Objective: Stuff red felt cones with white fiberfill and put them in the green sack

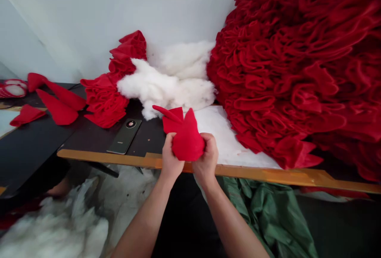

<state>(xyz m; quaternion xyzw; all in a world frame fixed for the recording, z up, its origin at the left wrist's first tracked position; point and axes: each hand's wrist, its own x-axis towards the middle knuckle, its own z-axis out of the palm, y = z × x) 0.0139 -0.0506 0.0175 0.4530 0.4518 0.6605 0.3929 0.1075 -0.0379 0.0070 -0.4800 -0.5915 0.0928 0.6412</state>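
A plump red felt piece [187, 141] with a pointed tip facing away is held over the table's front edge. My left hand [172, 154] is closed on its left side, and my right hand [207, 153] grips its right side. Just beyond it lie a flat red felt piece [168, 125] and a thin red strip [166, 112]. White fluffy stuffing [166, 87] is heaped farther back. To the right of my hands a white sheet [220, 139] lies on the table.
A huge pile of red felt pieces [282, 63] fills the right. A phone [125, 137], stacked red felt [105, 99] and red cones [58, 109] are at the left. Below the table's taped edge [268, 174] are more stuffing [74, 222] and green cloth [274, 214].
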